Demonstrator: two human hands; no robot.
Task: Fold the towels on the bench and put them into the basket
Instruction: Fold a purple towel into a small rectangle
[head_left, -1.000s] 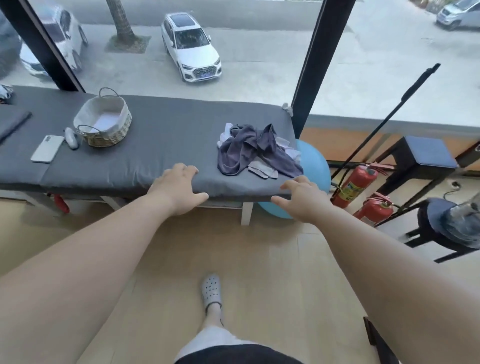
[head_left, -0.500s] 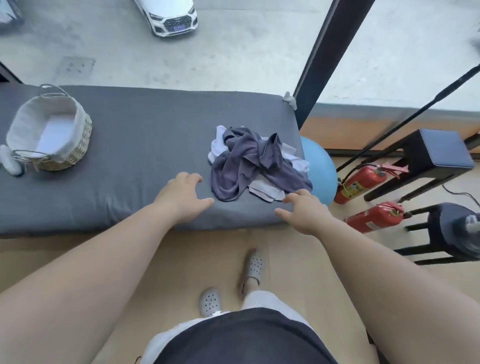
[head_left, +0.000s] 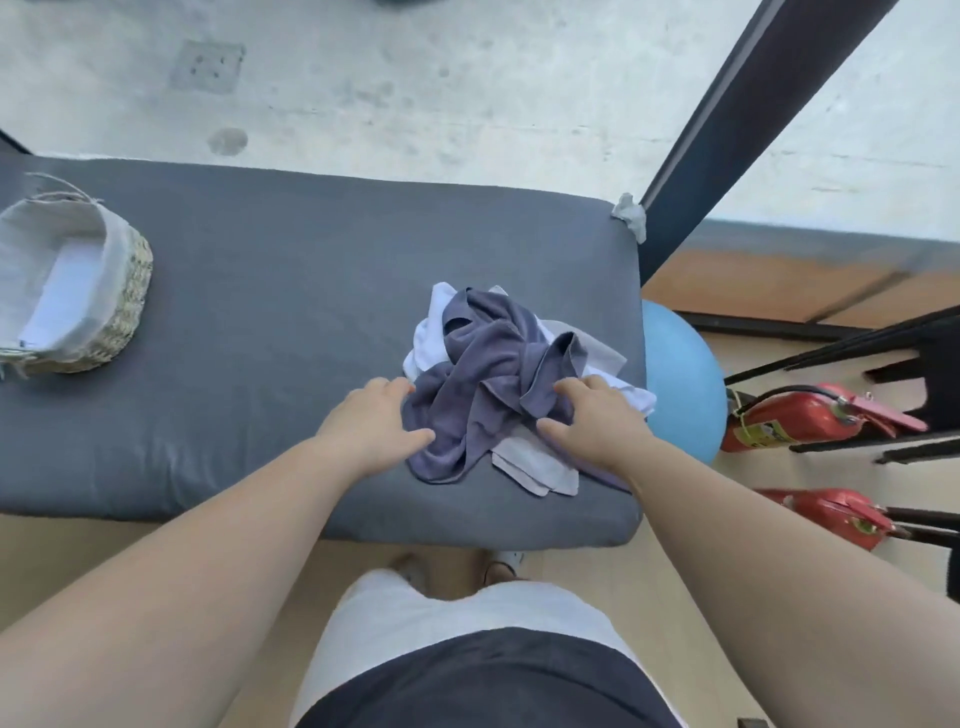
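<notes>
A crumpled dark grey-blue towel (head_left: 488, 379) lies on top of a heap near the right end of the grey padded bench (head_left: 270, 322). White towels (head_left: 428, 338) and a light grey one (head_left: 535, 465) stick out from under it. My left hand (head_left: 371, 423) touches the heap's left edge with relaxed fingers. At the right side of the heap my right hand (head_left: 589, 421) rests on the dark towel, fingers spread. The woven basket (head_left: 127, 306) with a white cloth liner stands at the bench's far left, well apart from both hands.
A blue exercise ball (head_left: 680, 374) sits just past the bench's right end. Two red fire extinguishers (head_left: 800, 421) lie on the floor beside black stool legs (head_left: 883, 358). A dark window post (head_left: 727, 130) rises behind the bench's right corner. My legs stand against the bench front.
I have stepped up to the bench. Both hands moved forward from its front edge onto the towel heap, one at each side. The basket now sits farther left in view.
</notes>
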